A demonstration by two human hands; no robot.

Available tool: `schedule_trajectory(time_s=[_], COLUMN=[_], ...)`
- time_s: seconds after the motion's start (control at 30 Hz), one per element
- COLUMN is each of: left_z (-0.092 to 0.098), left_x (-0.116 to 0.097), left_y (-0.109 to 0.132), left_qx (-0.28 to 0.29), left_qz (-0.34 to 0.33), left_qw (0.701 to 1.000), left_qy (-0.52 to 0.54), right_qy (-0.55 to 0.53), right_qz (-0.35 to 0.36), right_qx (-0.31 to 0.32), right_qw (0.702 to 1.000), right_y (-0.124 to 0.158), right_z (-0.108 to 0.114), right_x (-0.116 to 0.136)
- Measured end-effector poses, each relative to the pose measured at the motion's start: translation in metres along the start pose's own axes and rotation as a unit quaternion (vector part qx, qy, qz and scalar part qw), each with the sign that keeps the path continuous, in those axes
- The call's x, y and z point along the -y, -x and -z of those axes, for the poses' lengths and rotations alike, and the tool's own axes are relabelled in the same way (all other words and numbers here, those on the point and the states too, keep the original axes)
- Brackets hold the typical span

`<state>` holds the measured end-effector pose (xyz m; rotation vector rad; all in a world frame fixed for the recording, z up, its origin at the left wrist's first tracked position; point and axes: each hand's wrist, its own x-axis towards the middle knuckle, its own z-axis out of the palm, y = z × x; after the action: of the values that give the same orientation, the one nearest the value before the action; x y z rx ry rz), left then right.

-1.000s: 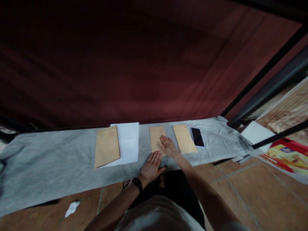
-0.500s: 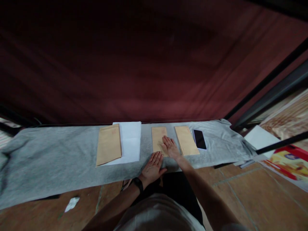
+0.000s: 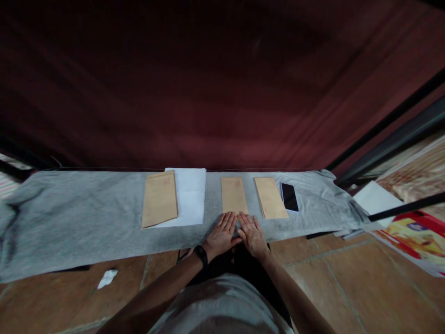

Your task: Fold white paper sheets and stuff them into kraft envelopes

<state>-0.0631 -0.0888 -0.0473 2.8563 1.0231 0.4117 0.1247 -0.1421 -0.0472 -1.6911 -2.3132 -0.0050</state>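
A brown envelope (image 3: 234, 195) lies flat on the grey cloth (image 3: 104, 208) in front of me. My left hand (image 3: 221, 235), with a black band on its wrist, rests open with its fingertips on the envelope's near edge. Beside it, my right hand (image 3: 252, 235) lies flat too, fingers stretched out over the same edge. A second brown envelope (image 3: 271, 198) is to the right, next to a dark phone (image 3: 289, 197). On the left, larger brown envelopes (image 3: 160, 199) partly cover white paper sheets (image 3: 192, 195).
A dark red cloth (image 3: 222, 93) rises behind the bench. Black metal bars (image 3: 389, 116) slant at the right, near a red and yellow box (image 3: 417, 236) and a white board (image 3: 377, 199). A crumpled tissue (image 3: 107, 278) lies on the tiled floor.
My right hand has slid off the middle of the envelope towards me, to its near edge beside my left hand. The view has shifted slightly.
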Motion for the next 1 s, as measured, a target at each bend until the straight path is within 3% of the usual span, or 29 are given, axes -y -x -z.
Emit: schedule_trajectory(time_s=[0.4,0.67,1.0], left_z=[-0.003,0.004,0.005], left_x=[0.001,-0.005,-0.003], left_y=[0.024,0.022,0.015], left_qx=[-0.025,0.009,0.03], left_qz=[0.065,0.088,0.022], left_qw=[0.996,0.995,0.999], left_qy=[-0.059,-0.052,-0.023], right_qy=[0.022,-0.038,-0.023], right_qz=[-0.088,-0.036,-0.041], right_qx=[-0.09,-0.029,-0.021], right_qw=[0.992,0.998,0.999], right_y=[0.01,-0.008,-0.006], right_z=[-0.007,-0.006,-0.006], right_x=[0.0,0.032,0.028])
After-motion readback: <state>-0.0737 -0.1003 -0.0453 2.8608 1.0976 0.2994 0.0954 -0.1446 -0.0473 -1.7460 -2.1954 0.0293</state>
